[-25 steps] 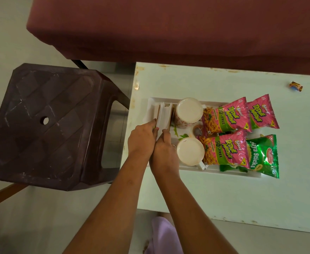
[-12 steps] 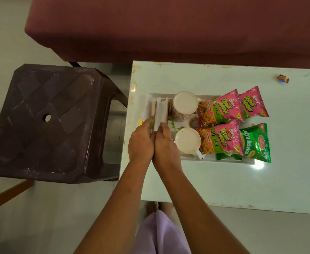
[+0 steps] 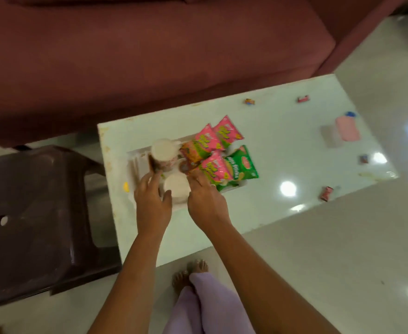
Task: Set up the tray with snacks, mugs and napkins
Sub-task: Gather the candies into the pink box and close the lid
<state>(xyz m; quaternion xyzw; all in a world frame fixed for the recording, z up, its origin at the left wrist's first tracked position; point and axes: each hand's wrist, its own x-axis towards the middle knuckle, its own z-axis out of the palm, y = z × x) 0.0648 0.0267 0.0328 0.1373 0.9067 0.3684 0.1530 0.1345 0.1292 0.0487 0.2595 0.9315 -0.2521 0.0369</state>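
On the pale table (image 3: 282, 145), near its end by the dark stool (image 3: 36, 213), sits the white tray (image 3: 132, 160). Its stool-side end holds the upright napkins (image 3: 138, 165) — blurred. Two white mugs stand in the tray's middle: the far mug (image 3: 163, 150) and the near mug (image 3: 177, 186). Pink snack packets (image 3: 210, 141) and a green packet (image 3: 240, 167) fill the tray's other end. Both hands flank the near mug: the left hand (image 3: 153, 201) with fingers loosely spread toward the napkins and thumb at the mug, the right hand (image 3: 205, 201) with fingers extended — reaching onto a pink packet. Whether either grips anything cannot be told through the blur.
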